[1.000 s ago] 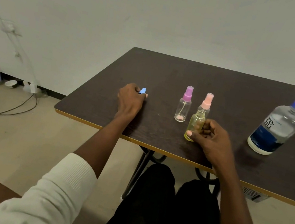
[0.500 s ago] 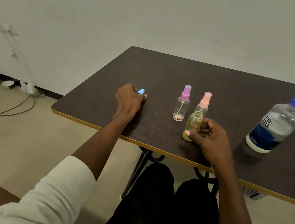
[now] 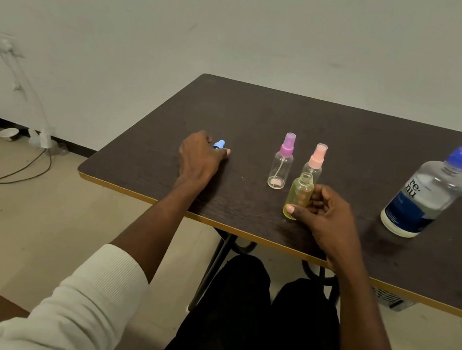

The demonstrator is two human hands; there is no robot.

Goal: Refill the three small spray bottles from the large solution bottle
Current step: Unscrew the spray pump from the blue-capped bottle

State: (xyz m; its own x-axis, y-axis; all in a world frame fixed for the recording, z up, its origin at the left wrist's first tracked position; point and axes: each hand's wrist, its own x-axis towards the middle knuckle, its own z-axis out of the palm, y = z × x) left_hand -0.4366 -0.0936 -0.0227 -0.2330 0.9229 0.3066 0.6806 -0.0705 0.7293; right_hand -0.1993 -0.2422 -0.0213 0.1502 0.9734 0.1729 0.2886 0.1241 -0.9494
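My right hand (image 3: 328, 215) curls round the yellow spray bottle (image 3: 299, 194), thumb across its lower front and fingers behind; the bottle stands uncapped near the front edge of the tabletop (image 3: 340, 126), its threaded neck open. My left hand (image 3: 200, 157) rests knuckles-up on the tabletop well to the left, fingers closed round the blue spray cap (image 3: 219, 144), whose tip shows beside the fingertips.

Handling, as I judge it: the yellow bottle is small, thin-walled plastic — very light, easily tipped and likely to dent under a hard squeeze, so a grip low on the body, as now, steadies it best while leaving the narrow mouth free. The large solution bottle (image 3: 427, 194) stands well apart at the right, its blue cap on. It is the heavy item, smooth-sided and probably slick, best taken round the labelled waist, with the pour kept slow because the receiving neck is so narrow.

Contents: the yellow bottle appears empty. The purple-capped bottle (image 3: 282, 162) and the pink-capped bottle (image 3: 314, 163) stand just behind it, both capped and clear; the purple one shows its dip tube and no visible liquid, while the pink one is partly hidden, so I cannot tell its level. The large bottle is clear above its label — how much it holds I cannot tell.
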